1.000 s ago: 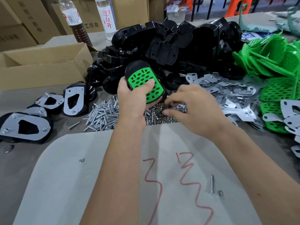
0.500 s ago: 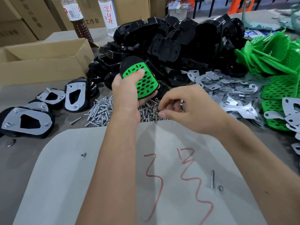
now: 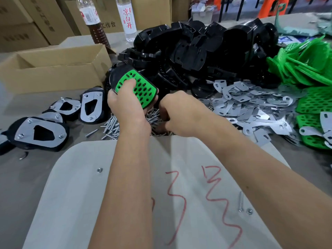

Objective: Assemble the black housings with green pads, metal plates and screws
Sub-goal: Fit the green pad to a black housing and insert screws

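The left hand (image 3: pixel 125 106) gripped the black housing (image 3: pixel 115 78), green pad (image 3: pixel 138 88) facing up, its long axis running away to the left; the screws (image 3: pixel 115 126) lay just beneath, nearer the right hand (image 3: pixel 181 114), whose curled fingers hid any contents

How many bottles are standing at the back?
2. A bottle of brown drink stands behind the cardboard box, and a clear bottle with red writing stands just right of it, beside the black housing pile. More may be hidden.

Bare forearms (no sleeves) and hands (image 3: pixel 125 108)
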{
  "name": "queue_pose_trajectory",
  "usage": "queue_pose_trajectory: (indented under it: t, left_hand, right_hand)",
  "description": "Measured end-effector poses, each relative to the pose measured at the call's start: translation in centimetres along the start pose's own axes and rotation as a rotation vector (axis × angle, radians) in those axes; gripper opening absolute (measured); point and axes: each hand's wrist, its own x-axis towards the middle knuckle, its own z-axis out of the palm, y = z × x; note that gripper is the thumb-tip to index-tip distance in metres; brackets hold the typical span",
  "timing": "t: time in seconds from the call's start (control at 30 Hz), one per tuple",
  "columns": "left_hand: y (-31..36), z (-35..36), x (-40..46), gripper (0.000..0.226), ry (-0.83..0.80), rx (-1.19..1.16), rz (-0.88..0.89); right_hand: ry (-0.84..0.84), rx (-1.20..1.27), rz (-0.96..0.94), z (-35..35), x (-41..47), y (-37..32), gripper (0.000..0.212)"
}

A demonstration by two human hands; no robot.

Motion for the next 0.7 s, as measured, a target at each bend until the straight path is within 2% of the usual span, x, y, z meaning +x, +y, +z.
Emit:
queue_pose_trajectory:
  t: [0.1, 0.23, 0.37, 0.43, 0.5, 0.7]
  left_hand:
    - [-0.4, 0.1, 0.1, 0.033, -0.022, 0.010, -0.054]
    - [-0.4, 0.5, -0.4, 0.031, -0.078, 0.053, -0.095]
    - [-0.5, 0.8, -1.3, 0.016, -0.248, 0.229, -0.109]
    - [-0.8, 1.1, -1.9, 0.019, -0.359, 0.359, -0.134]
    - [-1.2, 1.4, -2.6, 0.021, -0.432, 0.448, -0.134]
    - [-2.6, 2.1, -3.5, 0.017, -0.462, 0.574, 0.010]
  right_hand:
    - [0.048, 0.131, 0.002, -0.1, -0.3, 1.0, 0.017]
    - [0.233, 0.390, 0.055, -0.2, -1.1, 3.0, 0.011]
    - [0.393, 0.797, 0.091, -0.6, -3.1, 5.2, 0.013]
    - [0.460, 1.027, 0.066, -0.6, -4.2, 5.9, 0.009]
    - [0.508, 1.206, 0.064, -0.3, -5.1, 6.6, 0.014]
    - [0.547, 1.363, 0.057, -0.2, -5.8, 7.2, 0.024]
